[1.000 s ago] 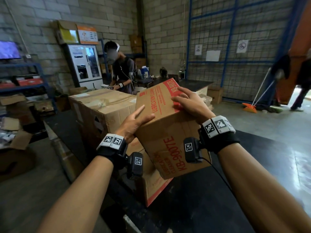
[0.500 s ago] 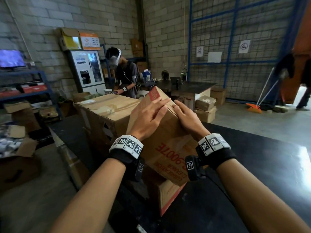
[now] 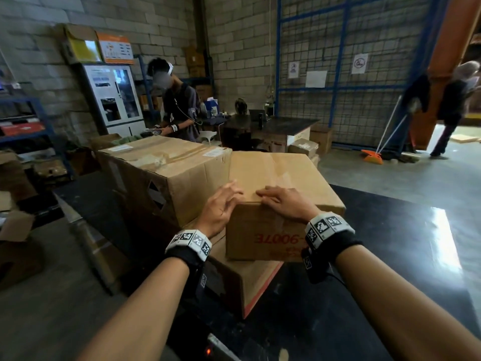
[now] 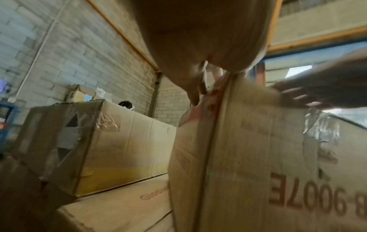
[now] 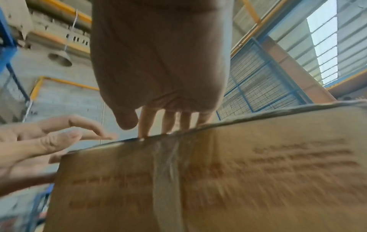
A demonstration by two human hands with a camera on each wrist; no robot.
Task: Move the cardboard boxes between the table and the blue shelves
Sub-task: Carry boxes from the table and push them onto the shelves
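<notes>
Since half a second ago, the box has been going from tilted to level, and it is now sitting square on a flatter box beneath. Both hands are lying on its near top edge with relaxed, nearly straight fingers, neither gripping: the left hand is resting at the near left corner, the right hand just beside it on the top, apart from the left.

From the left wrist, the left hand is showing its fingertips at the corner seam, with upside-down red print "900TE" running down the near face of the box; that view is also showing the lower box jutting out to the left. From the right wrist, the right hand is laying four fingers over the top edge of the box, a clear tape strip crossing the blurred face, the left hand hovering open at the left.

Three boxes are standing on the black table: the upper one, the one under it, and a big box touching on the far left. Table surface is lying bare to the right and near. Blue shelves are standing far left, across a strip of floor. Two other people are standing in the far background.
</notes>
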